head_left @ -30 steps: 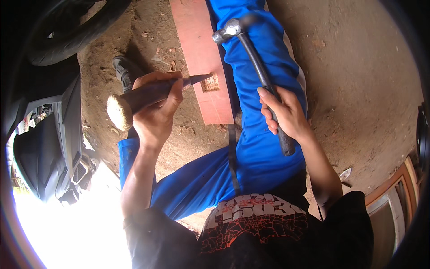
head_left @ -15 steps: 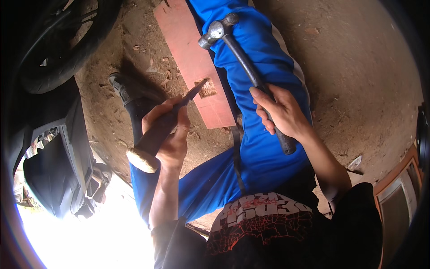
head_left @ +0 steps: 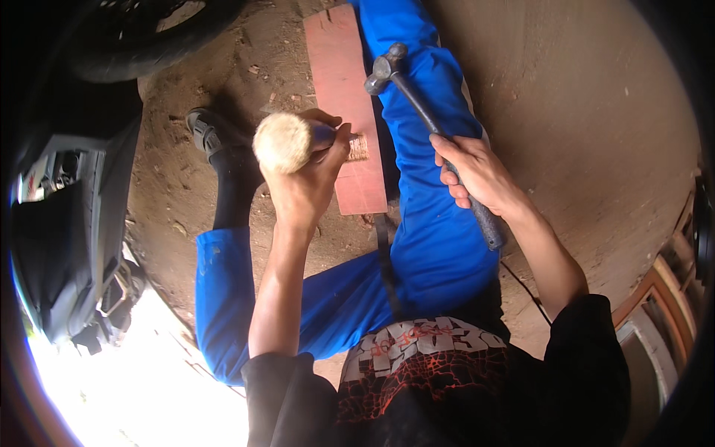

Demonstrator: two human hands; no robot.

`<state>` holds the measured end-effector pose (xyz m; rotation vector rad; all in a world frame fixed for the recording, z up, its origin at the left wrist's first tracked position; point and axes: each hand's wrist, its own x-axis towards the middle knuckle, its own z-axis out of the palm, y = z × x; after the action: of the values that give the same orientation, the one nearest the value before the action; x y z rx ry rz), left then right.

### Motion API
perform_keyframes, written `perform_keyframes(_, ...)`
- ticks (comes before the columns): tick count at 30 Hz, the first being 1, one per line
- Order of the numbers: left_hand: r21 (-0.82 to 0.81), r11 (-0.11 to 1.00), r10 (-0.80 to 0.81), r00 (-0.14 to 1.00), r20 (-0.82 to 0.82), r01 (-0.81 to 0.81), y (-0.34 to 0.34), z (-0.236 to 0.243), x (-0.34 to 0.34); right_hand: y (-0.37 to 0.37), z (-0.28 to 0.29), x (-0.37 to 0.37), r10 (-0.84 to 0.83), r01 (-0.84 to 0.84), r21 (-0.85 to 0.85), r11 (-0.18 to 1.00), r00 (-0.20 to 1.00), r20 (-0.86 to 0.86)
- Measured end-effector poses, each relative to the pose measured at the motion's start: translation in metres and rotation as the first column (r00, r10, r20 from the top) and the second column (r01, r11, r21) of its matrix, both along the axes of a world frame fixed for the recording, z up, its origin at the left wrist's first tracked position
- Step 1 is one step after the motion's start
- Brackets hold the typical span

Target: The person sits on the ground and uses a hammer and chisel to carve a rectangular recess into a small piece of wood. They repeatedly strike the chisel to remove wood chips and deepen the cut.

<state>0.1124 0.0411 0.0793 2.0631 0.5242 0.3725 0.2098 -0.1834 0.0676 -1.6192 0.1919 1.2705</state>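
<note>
My left hand (head_left: 305, 186) is closed round a chisel (head_left: 283, 143). The pale, flattened butt of its handle faces up toward me, and its blade runs to a squarish cut recess (head_left: 359, 147) in a reddish wooden board (head_left: 339, 67). The blade's tip is mostly hidden by my fingers. My right hand (head_left: 473, 173) grips the dark handle of a ball-peen hammer (head_left: 417, 100), with the thumb laid along it. The hammer's metal head is raised above my outstretched leg, right of the board and apart from the chisel.
My blue-trousered leg (head_left: 428, 201) lies along the board's right side. Wood chips are strewn on the dirt floor (head_left: 223, 82). A motorbike wheel (head_left: 149, 52) and dark body panels (head_left: 56, 223) stand at left. A wooden frame (head_left: 655, 305) leans at lower right.
The chisel has swung from a slant to nearly upright, its butt now facing me, as my left hand moved up and right. The hammer stays held, slightly shifted right and down.
</note>
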Motion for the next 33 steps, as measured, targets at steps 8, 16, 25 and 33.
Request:
perform_keyframes(8, 0.087, 0.996, 0.027, 0.994, 0.102, -0.036, 0.029, -0.024, -0.011, 0.015, 0.171, 0.006, -0.1, 0.073, 0.069, 0.995, 0.83, 0.548)
perform_keyframes(16, 0.019, 0.999, -0.036, 0.994, 0.103, 0.035, 0.032, -0.027, -0.013, 0.034, 0.181, -0.066, -0.127, -0.193, 0.23, 0.954, 0.435, 0.891)
perform_keyframes(25, 0.066, 0.997, -0.039, 0.993, 0.111, 0.032, 0.029, -0.035, -0.005, 0.047, 0.238, -0.05, 0.009, -0.039, 0.015, 0.999, 0.549, 0.836)
perform_keyframes(33, 0.12, 0.991, -0.076, 0.988, 0.134, 0.06, 0.026, -0.042, -0.006, 0.05, 0.179, -0.05, 0.297, -0.099, -0.362, 0.927, 0.785, 0.544)
